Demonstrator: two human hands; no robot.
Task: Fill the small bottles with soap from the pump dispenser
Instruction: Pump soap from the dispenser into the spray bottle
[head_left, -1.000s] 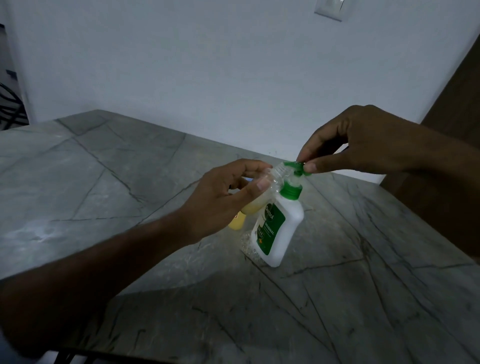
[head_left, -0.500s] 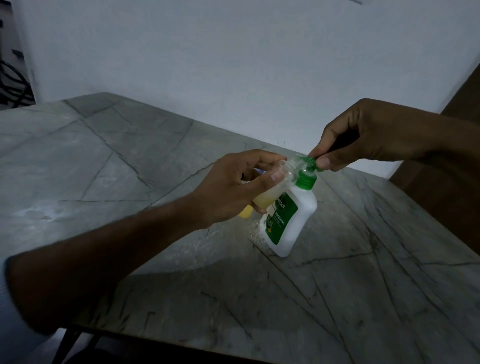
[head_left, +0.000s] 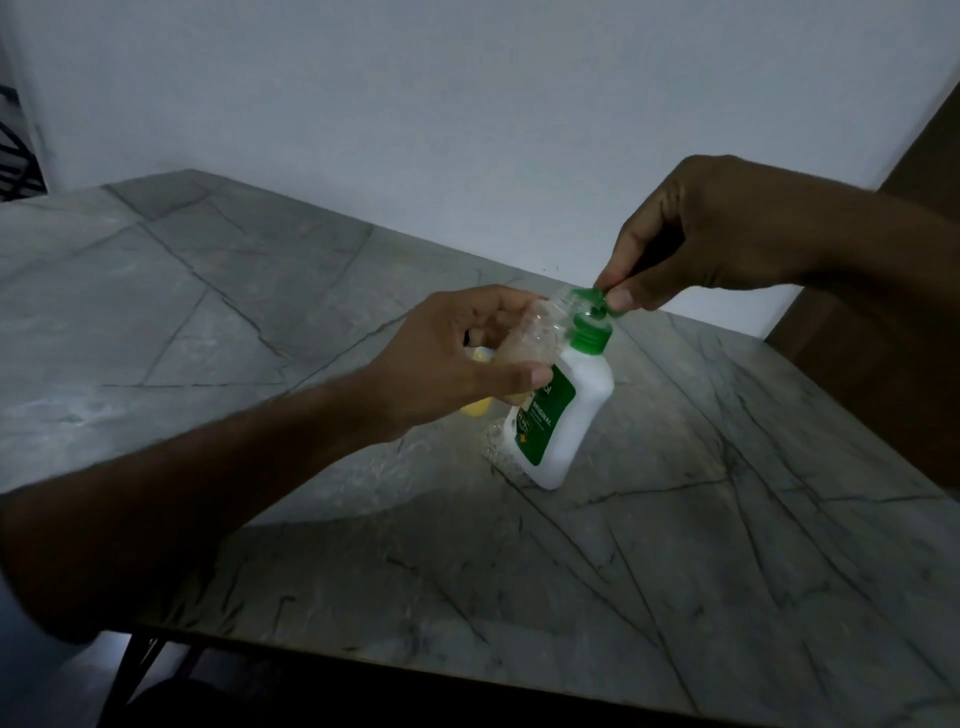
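Right now the left hand (head_left: 457, 358) is wrapped around a small clear bottle (head_left: 530, 338), thumb in front and fingers behind, tilting its open neck up toward the green pump head (head_left: 592, 304). Just above and to the right of it, the right hand (head_left: 711, 234) pinches that pump head between thumb and fingertips, other fingers curled in. Below the right hand, the white pump dispenser (head_left: 563, 415) leans on the grey marble table (head_left: 675, 545); something yellow (head_left: 475, 408) peeks out under the left palm.
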